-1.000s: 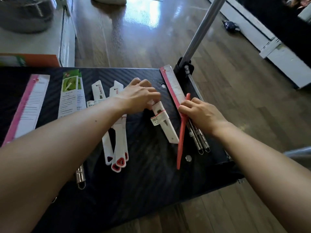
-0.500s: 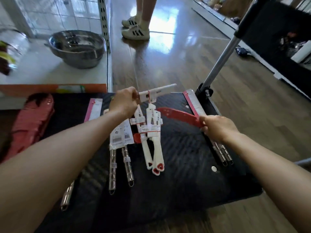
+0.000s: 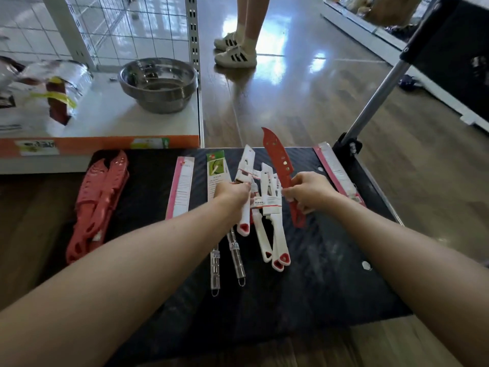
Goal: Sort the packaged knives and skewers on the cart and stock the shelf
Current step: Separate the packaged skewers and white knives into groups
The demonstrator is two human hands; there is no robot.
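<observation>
My left hand [image 3: 232, 195] grips a white packaged knife [image 3: 244, 165] and holds it above the black cart [image 3: 330, 274], blade end pointing away. My right hand [image 3: 308, 192] grips a red knife [image 3: 277, 154] by its handle, blade up and tilted left. Between my hands, other white knives [image 3: 274, 234] with red-tipped handles lie on the cart. Skewer packs [image 3: 215, 268] with metal handles lie under my left wrist. A pile of red knives [image 3: 98, 205] rests at the cart's left edge. The white shelf [image 3: 111, 120] stands beyond the cart.
Pink-edged skewer packs lie at the cart's middle [image 3: 181, 189] and right rim [image 3: 336, 170]. The cart's handle pole [image 3: 375, 96] rises at the right. On the shelf sit a steel bowl [image 3: 158, 84] and wrapped goods [image 3: 50, 94]. A person's legs [image 3: 243, 49] stand behind.
My left hand turned the white knife from sideways to pointing away. My right hand swung the red knife upright and closer to the left hand. The view tilted up.
</observation>
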